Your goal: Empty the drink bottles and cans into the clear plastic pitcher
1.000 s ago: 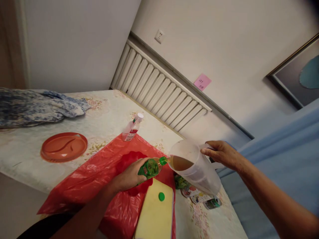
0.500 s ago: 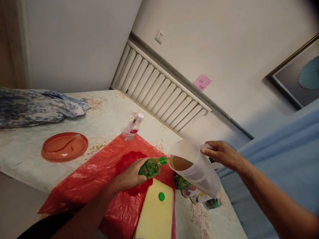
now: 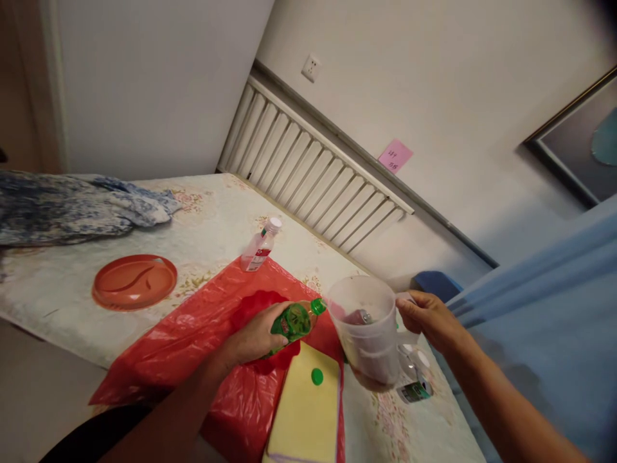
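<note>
My left hand is closed around a green-labelled plastic bottle, tilted with its uncapped green neck towards the pitcher. A translucent plastic pitcher hangs to the right of the bottle, almost upright, with a little brownish liquid low inside. Its handle is gripped by my right hand. The bottle's mouth is close to the pitcher's rim; whether they touch I cannot tell. Below the bottle, a green cap lies on a yellow board or pad. A red scalloped dish is partly hidden behind my left hand.
Red plastic sheeting covers part of the flowered tablecloth. A clear bottle with a white cap stands at its far corner. An orange lid and patterned cloth lie left. Behind the pitcher is another clear bottle.
The pitcher has tipped back from a steep tilt to nearly upright, and its liquid has dropped away from the rim. The stream between pitcher and bottle is gone. My left hand still holds the bottle.
</note>
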Demonstrator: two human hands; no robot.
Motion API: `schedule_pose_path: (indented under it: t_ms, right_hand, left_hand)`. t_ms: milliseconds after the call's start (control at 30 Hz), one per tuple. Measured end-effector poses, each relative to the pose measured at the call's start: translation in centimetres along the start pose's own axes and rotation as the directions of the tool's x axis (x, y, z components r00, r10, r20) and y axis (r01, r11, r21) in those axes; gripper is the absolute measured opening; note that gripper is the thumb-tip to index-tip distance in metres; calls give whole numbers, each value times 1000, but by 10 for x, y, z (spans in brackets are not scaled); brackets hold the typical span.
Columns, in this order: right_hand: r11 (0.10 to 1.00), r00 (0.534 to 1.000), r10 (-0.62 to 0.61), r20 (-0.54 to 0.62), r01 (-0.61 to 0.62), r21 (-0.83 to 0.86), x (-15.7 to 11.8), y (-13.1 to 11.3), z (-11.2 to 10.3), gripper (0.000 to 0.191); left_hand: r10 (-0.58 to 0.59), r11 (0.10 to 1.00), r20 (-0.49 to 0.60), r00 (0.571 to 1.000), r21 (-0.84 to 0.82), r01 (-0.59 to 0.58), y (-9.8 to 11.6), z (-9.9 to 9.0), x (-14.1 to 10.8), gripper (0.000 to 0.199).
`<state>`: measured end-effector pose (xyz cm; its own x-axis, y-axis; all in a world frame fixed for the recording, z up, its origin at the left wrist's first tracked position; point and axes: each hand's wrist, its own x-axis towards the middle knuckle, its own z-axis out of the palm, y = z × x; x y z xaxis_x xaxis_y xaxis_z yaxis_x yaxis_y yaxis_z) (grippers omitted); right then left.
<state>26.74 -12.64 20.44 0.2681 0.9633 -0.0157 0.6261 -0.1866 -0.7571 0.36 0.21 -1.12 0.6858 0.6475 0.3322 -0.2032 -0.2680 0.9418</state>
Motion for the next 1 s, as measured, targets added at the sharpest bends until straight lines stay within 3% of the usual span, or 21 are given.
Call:
schedule_pose_path:
  t_ms: [200, 333, 433, 633, 800, 1000]
  right_hand:
    - [940, 986, -20, -165, 75, 333, 4, 28, 20, 59]
    - [839, 953, 26, -302, 144, 525, 12, 29, 48, 56]
    - [750, 939, 52, -339, 188, 634, 20, 27, 72, 51]
    - [633, 919, 91, -384, 244, 734, 32, 28, 118, 43]
    - [630, 921, 88, -380, 244, 737, 40, 28, 156, 43]
    - [622, 913, 132, -387, 227, 749, 47, 42, 194, 47]
  left_hand:
    - [-31, 999, -63, 998, -41, 28, 6, -10, 2, 72]
    - [-13, 982, -117, 993, -190, -9, 9, -25, 3, 74]
    - [1, 949, -156, 988, -310, -50, 11, -36, 2, 77]
    - [10, 885, -178, 984, -456, -91, 21, -49, -12, 82]
    - [33, 848, -173, 984, -516, -119, 19, -54, -26, 80]
    - [-12, 872, -87, 996, -489, -32, 16, -56, -39, 79]
